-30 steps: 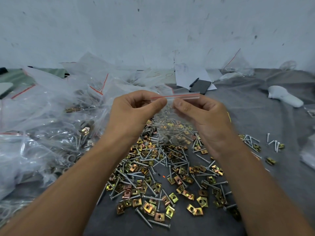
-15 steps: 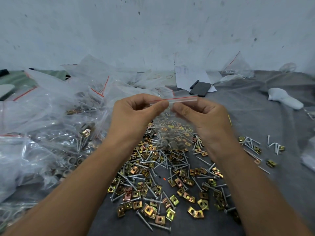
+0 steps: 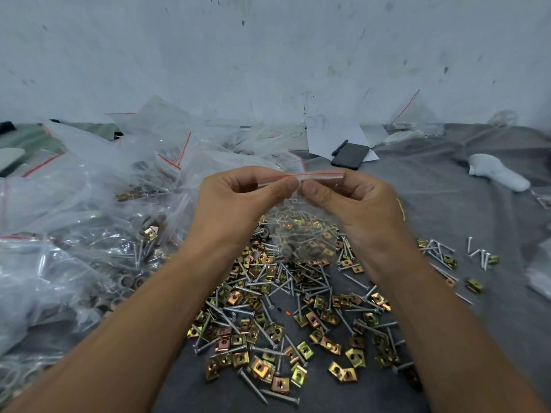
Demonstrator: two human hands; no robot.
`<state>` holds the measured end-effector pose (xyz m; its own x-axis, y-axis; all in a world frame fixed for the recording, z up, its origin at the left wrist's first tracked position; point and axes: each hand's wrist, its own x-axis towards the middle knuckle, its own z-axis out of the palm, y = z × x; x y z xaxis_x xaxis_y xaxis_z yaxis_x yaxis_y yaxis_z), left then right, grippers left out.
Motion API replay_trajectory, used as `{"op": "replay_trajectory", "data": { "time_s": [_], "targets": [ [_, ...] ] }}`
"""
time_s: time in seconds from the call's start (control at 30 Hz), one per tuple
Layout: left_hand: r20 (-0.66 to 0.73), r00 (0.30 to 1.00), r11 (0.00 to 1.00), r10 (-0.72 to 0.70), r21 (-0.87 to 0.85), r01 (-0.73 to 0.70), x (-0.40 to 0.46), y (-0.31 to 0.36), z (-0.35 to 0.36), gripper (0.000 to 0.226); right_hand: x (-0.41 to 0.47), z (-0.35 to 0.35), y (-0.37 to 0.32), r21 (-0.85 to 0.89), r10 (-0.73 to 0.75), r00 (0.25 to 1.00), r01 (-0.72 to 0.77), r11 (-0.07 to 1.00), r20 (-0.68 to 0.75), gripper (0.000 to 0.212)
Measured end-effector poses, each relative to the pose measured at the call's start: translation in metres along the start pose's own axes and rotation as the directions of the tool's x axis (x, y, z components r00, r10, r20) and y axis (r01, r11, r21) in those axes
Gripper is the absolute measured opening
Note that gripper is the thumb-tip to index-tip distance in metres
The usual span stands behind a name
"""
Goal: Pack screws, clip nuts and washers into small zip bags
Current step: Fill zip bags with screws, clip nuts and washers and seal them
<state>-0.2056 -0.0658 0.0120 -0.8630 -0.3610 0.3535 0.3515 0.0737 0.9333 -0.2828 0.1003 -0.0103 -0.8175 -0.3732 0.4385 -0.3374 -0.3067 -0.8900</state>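
Both thumbs are now meeting at the middle of the zip strip, the left hand (image 3: pixel 238 201) and right hand (image 3: pixel 354 201) pinching the small zip bag (image 3: pixel 301 234) hanging below them, so it is probably almost sealed.

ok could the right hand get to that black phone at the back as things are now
Probably not yet: the right hand and left hand both pinch the small zip bag. The path to the black phone looks clear once it lets go.
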Motion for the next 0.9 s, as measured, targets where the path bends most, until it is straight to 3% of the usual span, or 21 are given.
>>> {"op": "replay_trajectory", "data": {
  "time_s": [0.5, 0.9],
  "targets": [
    [-0.001, 1.0, 1.0, 0.026, 0.017, -0.026, 0.0004, -0.002, -0.0025, 0.003, -0.0026, 0.0047, -0.003, 0.003, 0.012, 1.0, -0.012, 1.0, 0.022, 0.026],
    [0.025, 0.999, 0.999, 0.032, 0.019, -0.033, 0.0008, -0.0025, -0.0015, 0.026, -0.0022, 0.0053, -0.006, 0.018, -0.008, 1.0, 0.008, 1.0, 0.0, 0.012]
  ]
}}
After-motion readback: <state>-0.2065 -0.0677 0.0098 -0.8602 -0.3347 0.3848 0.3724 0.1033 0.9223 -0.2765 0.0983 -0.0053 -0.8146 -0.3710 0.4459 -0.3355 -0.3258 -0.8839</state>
